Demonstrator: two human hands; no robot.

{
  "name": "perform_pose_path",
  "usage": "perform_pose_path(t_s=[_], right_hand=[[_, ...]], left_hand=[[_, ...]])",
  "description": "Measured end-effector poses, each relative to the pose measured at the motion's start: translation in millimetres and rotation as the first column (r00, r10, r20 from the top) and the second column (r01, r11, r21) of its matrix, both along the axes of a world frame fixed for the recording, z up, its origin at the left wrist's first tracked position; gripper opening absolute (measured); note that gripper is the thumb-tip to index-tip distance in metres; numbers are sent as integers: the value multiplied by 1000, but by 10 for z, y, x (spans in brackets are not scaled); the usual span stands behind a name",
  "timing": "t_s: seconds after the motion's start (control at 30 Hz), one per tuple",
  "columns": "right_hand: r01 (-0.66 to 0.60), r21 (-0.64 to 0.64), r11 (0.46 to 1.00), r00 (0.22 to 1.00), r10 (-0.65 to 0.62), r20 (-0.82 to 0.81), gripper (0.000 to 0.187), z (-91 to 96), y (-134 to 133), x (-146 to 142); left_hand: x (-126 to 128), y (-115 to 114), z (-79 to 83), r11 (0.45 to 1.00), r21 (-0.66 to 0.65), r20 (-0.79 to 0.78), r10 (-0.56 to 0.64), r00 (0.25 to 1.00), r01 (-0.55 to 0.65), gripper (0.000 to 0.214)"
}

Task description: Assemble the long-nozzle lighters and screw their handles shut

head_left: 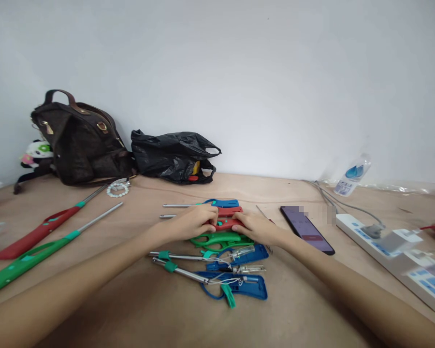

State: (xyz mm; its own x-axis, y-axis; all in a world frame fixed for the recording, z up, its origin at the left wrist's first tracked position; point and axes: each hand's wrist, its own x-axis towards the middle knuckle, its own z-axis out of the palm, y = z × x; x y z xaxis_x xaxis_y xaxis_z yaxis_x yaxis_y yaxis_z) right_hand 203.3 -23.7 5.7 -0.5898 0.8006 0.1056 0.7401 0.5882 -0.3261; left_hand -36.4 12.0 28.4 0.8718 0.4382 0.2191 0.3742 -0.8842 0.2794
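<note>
— Fingers of the left hand [194, 221] and the right hand [258, 227] are both closed on the red lighter handle [227, 224].

— Where is it?

— In the middle of the counter [304, 299], on a pile of lighters. At 3 o'clock lies a phone [306, 228], very near. At 9 o'clock there is bare room, then two long lighters [39, 241].

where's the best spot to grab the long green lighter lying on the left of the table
Probably by the thick green handle at its near end, coming from above. The green lighter lies flat and slanted, thin metal tube pointing away toward the bracelet, apart from the red lighter beside it. The handle's loop offers fingers a hold; the tube looks slim and slippery. The left hand is nearer.
</note>
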Motion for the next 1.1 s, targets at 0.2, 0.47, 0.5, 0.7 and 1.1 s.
perform_pose_path(t_s=[0.2,0.47,0.5,0.7,1.1], right_hand=[[2,6,1000,1000,-2,-15,28,-24,21,13],[14,62,998,1000,-14,5,27,-44,30,16],[17,72,997,1000,-17,-3,28,-38,29,15],[61,111,992,995,-51,-89,20,-13,60,21],[217,297,930,941,-118,-319,10,11,38,-4]], left_hand=[[28,-37,32,999,51,-53,19,998,-16,11],[44,28,-38,997,18,-14,81,997,-81,15],[44,41,-46,997,10,-8,81,997,-81,16],[56,145,-29,980,-157,116,139,983,-120,15],[19,329,-116,819,-572,331,279,901,-44,35]])
